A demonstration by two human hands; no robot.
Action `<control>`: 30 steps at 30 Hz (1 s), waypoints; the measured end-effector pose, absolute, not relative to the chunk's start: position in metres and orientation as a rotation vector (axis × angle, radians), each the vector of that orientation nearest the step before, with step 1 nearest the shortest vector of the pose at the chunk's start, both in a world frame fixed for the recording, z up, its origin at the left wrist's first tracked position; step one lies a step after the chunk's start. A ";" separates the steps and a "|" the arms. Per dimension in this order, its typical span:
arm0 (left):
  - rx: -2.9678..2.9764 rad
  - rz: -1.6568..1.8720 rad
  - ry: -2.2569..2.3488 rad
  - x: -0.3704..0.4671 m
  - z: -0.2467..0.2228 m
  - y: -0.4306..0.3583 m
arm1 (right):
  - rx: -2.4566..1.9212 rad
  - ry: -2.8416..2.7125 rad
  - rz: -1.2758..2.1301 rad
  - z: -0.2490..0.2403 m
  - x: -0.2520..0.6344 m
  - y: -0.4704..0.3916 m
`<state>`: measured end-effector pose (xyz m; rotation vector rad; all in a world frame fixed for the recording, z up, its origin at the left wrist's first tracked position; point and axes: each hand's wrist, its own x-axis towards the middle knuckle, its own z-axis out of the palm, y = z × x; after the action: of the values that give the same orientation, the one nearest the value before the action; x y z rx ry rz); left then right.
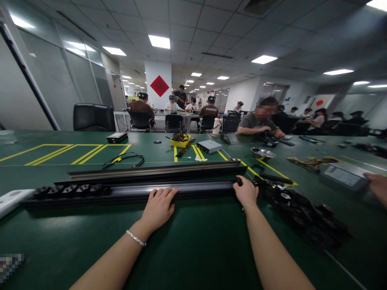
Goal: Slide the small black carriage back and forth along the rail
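Observation:
A long black rail [202, 190] with a shiny inner channel lies crosswise on the green table. Several black parts [71, 190] sit in a row on its left part. My left hand [159, 207] rests on the rail's middle, palm down, with its fingers over the near edge. At the rail's right end my right hand [246, 191] has its fingers closed round a small black piece, partly hidden by the fingers. Just behind lies a second long rail [157, 172], parallel to the first.
Black assemblies [302, 213] lie to the right, near a metal box [344, 175] and another person's hand [377, 186]. Behind the rails are a black cable [137, 161], yellow tray [180, 141], silver box [209, 146] and metal bowl [263, 153]. A white object [13, 200] lies left.

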<state>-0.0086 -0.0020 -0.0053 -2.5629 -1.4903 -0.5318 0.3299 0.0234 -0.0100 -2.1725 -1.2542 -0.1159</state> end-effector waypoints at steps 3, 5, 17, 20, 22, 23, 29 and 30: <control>-2.569 -0.533 -1.500 -0.008 -0.005 -0.002 | -2.183 -1.256 -0.121 -0.010 0.329 0.023; -2.571 -0.546 -1.495 -0.008 -0.006 -0.002 | -2.184 -1.252 -0.127 -0.010 0.328 0.023; -2.582 -0.492 -1.497 -0.010 -0.006 0.000 | -2.151 -1.220 -0.142 -0.008 0.326 0.020; -2.581 -0.492 -1.493 -0.010 -0.007 0.001 | -2.151 -1.232 -0.143 -0.007 0.330 0.020; -2.580 -0.499 -1.498 -0.010 -0.007 0.001 | -2.154 -1.235 -0.139 -0.007 0.332 0.020; -2.580 -0.505 -1.499 -0.010 -0.007 0.001 | -2.155 -1.238 -0.137 -0.007 0.333 0.020; -2.599 -0.541 -1.483 -0.011 -0.006 0.001 | -2.175 -1.217 -0.159 -0.009 0.330 0.020; -2.597 -0.545 -1.487 -0.011 -0.006 0.001 | -2.175 -1.223 -0.166 -0.009 0.330 0.019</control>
<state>-0.0107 0.0011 -0.0056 -2.5974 -1.4873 -0.5453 0.3297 0.0194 -0.0085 -2.1752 -1.2229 -0.1658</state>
